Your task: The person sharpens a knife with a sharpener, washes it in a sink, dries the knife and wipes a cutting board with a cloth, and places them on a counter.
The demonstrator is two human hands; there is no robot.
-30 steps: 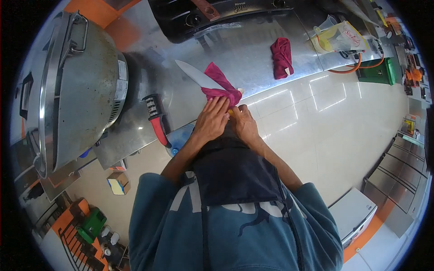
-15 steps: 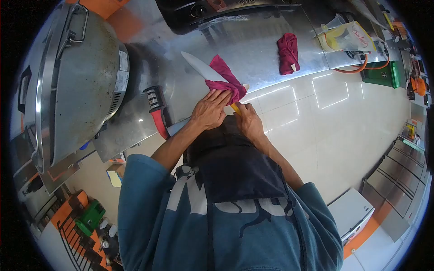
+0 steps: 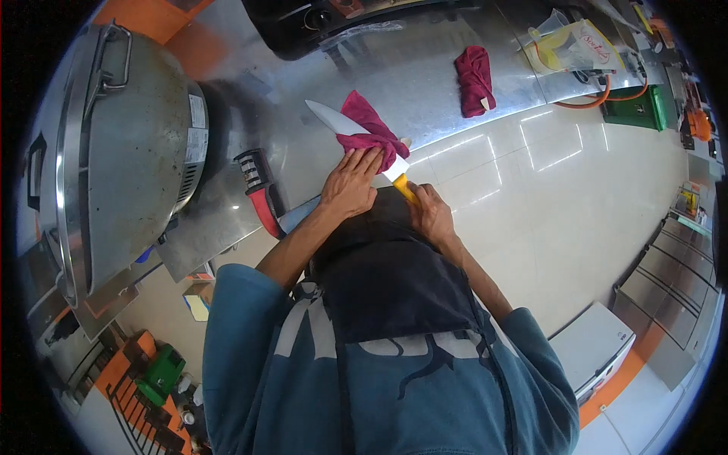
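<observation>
A kitchen knife with a yellow handle lies slantwise over the metal counter, its pale blade pointing to the upper left. Folded across the middle of the blade is a dark red cloth. My left hand presses this cloth against the blade, fingers together and the thumb side partly hidden. Lower right, my right hand is closed around the end of the yellow handle. A strip of bare blade shows between cloth and handle. Left of my left forearm lies a knife sharpener with a red and black grip.
A large metal cooker stands on the left, and a black stove at the back. Another rolled red cloth lies near the counter's edge. Further right are a yellow-and-clear bag, orange hoses and a green bin.
My right hand has moved down and right with the handle, so the knife has slid partly out from under the cloth. More handle and blade now show. My left hand stays on the cloth.
</observation>
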